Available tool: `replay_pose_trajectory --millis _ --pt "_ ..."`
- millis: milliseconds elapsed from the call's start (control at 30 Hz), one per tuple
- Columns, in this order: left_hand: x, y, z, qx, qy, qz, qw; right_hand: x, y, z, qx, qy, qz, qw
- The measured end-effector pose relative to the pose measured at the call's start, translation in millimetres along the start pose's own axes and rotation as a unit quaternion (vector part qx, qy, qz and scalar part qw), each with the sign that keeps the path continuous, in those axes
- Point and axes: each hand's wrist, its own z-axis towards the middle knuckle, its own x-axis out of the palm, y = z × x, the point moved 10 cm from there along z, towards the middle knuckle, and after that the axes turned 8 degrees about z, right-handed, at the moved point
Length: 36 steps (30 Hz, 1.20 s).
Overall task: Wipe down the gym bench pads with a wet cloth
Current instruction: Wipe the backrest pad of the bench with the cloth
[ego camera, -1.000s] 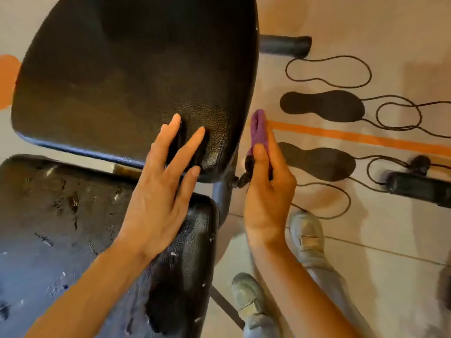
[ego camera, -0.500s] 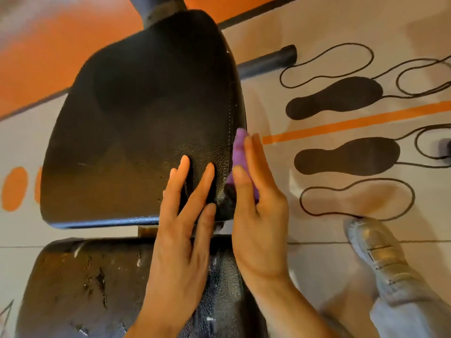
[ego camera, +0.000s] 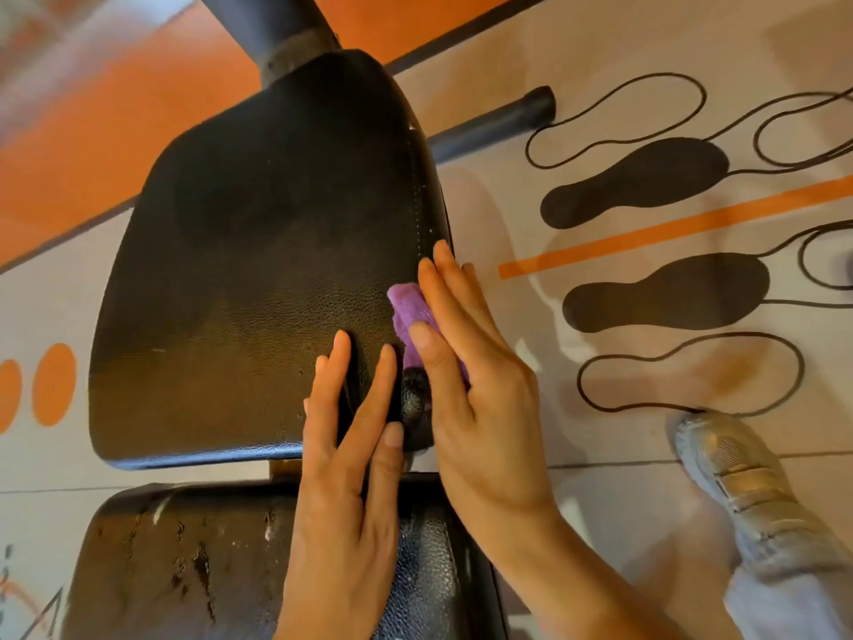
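While the right hand [ego camera: 480, 385] presses the purple cloth [ego camera: 408, 316] flat against the right edge of the upper pad [ego camera: 258, 270], its fingers lie straight, thumb laid over the cloth; nothing is curled round it. Most of the cloth is hidden under the palm; only its upper end and a strip by the thumb show. The left hand [ego camera: 346, 464] rests flat and spread on the same pad's lower right corner, holding nothing, heel over the gap to the lower pad [ego camera: 161, 561].

Counts: two pads, two hands, one cloth, one shoe [ego camera: 734, 482] in view, cut off at the leg. The lower pad shows scuffed, torn patches; it is cropped by the bottom edge. A dark frame post [ego camera: 295, 30] runs out of view at top. A bar end [ego camera: 512, 117] lies on the floor [ego camera: 646, 524], partly behind the pad.

Versus half a second ago: the cloth sits higher along the pad edge, and the view is closer. The left hand is unchanged.
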Motion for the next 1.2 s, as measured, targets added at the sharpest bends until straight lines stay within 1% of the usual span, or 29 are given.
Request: replay_pose_trajectory --millis 33,133,167,233,333,367,400,467,533,567,600,633,700,733,800,867,933,967,1033,1100,1133,1200 --pt "0.6 0.4 0.1 -0.002 0.001 0.000 1.000 -3.6 -2.5 -7.1 0.001 0.008 0.018 1.000" --pt "1.2 0.7 0.0 -0.009 0.006 -0.012 1.000 -7.0 -2.6 -39.7 -0.013 0.019 0.015 1.000" --pt "0.8 0.2 -0.4 -0.011 0.005 -0.013 1.000 -5.3 -2.0 -44.2 -0.015 0.023 0.031 0.999" --pt "0.4 -1.1 -0.7 -0.012 0.004 -0.007 1.000 -3.5 -2.9 -23.8 -0.004 0.013 0.085 0.996" --pt "-1.1 -1.3 -0.7 -0.012 -0.001 0.002 1.000 -5.8 -9.7 43.0 0.021 -0.052 0.087 0.995" --pt "-1.2 -1.1 -0.3 -0.013 -0.002 0.002 1.000 -3.4 -8.7 52.5 0.025 -0.053 0.102 0.993" --pt "-1.5 -1.0 -0.3 -0.016 -0.004 -0.001 1.000 -2.4 -8.8 47.3 0.023 -0.052 0.112 0.992" --pt "-5.6 -2.2 1.9 -0.022 -0.015 -0.012 1.000 -3.5 -17.7 4.4 0.030 -0.026 0.138 0.990" --pt "-12.5 -7.2 13.7 -0.014 -0.029 -0.011 0.999 -0.5 -22.9 -36.1 0.065 0.014 0.191 0.979" --pt "-14.8 -10.6 25.0 -0.004 -0.034 -0.006 0.999 -2.0 -23.4 -34.7 0.062 0.016 0.181 0.981" --pt "-17.0 -13.8 39.5 0.006 -0.037 0.001 0.999 -4.7 -22.5 -15.1 0.049 0.004 0.145 0.988" --pt "-19.1 -16.5 56.2 0.013 -0.041 0.010 0.999 -5.0 -18.7 12.7 0.036 -0.005 0.125 0.991" --pt "-24.6 -20.2 92.1 0.021 -0.051 0.029 0.998 -1.1 -15.5 78.8 0.049 -0.016 0.104 0.993" --pt "-27.0 -21.2 109.5 0.023 -0.055 0.038 0.998 -0.8 -12.2 98.5 0.046 -0.023 0.100 0.994" --pt "-29.2 -19.5 137.7 0.022 -0.056 0.048 0.997 0.9 -10.2 90.7 0.034 -0.035 0.104 0.993" --pt "-27.0 -14.2 155.1 0.016 -0.048 0.048 0.998 -7.6 -9.6 39.8 0.001 -0.058 0.083 0.995" --pt "-21.8 -11.2 161.2 0.018 -0.041 0.050 0.998 -8.2 -10.3 6.0 0.002 -0.047 0.069 0.997" --pt "-19.5 -10.2 161.4 0.020 -0.042 0.050 0.998 -8.1 -13.0 12.7 -0.001 -0.045 0.061 0.997" --pt "-17.7 -8.4 160.1 0.022 -0.048 0.046 0.998 -4.6 -9.1 65.6 0.002 -0.044 0.054 0.998" --pt "-18.2 -7.8 160.2 0.020 -0.055 0.043 0.997 4.3 -14.1 127.9 0.046 -0.015 0.043 0.998" --pt "-18.0 -8.1 160.6 0.019 -0.057 0.045 0.997 6.5 -14.6 143.1 0.056 -0.012 0.052 0.997" --pt "-18.7 -8.7 160.7 0.016 -0.058 0.047 0.997 6.6 -14.7 126.0 0.052 -0.022 0.082 0.995"
